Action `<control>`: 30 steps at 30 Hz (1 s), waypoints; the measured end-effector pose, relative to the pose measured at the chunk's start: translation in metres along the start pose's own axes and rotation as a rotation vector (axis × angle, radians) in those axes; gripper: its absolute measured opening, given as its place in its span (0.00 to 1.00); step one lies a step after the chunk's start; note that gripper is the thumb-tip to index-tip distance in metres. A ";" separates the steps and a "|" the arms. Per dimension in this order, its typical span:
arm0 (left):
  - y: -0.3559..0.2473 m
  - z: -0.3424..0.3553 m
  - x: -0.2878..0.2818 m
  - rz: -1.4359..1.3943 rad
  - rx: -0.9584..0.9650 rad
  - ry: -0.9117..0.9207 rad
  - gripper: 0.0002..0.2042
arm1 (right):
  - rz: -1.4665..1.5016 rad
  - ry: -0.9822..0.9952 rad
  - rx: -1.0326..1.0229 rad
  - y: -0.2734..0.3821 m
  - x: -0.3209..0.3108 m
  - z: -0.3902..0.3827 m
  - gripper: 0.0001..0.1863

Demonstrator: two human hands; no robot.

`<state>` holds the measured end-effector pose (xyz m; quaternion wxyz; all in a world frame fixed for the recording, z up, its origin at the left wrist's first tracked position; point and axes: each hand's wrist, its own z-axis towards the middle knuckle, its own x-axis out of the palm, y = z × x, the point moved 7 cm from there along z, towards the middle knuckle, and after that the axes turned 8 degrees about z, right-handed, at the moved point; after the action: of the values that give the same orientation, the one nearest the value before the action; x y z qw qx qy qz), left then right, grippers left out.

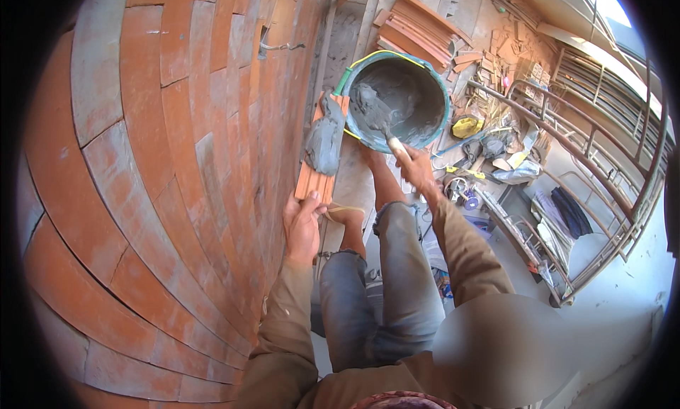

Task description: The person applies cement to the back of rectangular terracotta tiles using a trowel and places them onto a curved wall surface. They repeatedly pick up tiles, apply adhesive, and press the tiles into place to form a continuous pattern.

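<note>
My left hand (304, 223) grips the near end of a ribbed orange clay tile (312, 183), its thumb on top. A thick lump of wet grey mortar (326, 141) lies along the tile's upper face. In my right hand (416, 169) is the pale handle of a trowel (386, 129), with its blade dipped into the bucket and smeared with mortar. The round dark bucket (445, 90) has a green rim and a yellow strip over it, and grey mortar lies inside. The tile's far end is beside the bucket's left rim.
A wall of orange clay tiles (152, 161) rises close on my left, with a wire (283, 47) poking out of a slot. Stacked tiles (418, 32) lie beyond the bucket. To the right are broken pieces, bags and a yellow container (467, 127), then a rusty metal frame (595, 164).
</note>
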<state>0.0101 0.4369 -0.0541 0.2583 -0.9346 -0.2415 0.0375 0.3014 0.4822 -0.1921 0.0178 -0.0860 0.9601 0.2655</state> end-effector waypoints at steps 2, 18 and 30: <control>-0.010 0.008 0.013 0.021 0.005 0.011 0.12 | -0.114 -0.044 -0.245 0.017 0.000 -0.039 0.25; -0.090 0.026 0.124 0.120 0.121 0.278 0.14 | -0.126 -0.317 -0.924 0.047 0.062 -0.101 0.29; -0.110 0.037 0.104 0.176 0.151 0.330 0.17 | -0.204 -0.220 -0.825 0.011 0.036 -0.098 0.25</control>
<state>0.0469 0.5854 -0.0257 0.3595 -0.9236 -0.1097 -0.0760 0.2650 0.4354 -0.1056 0.1103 -0.1513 0.7527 0.6312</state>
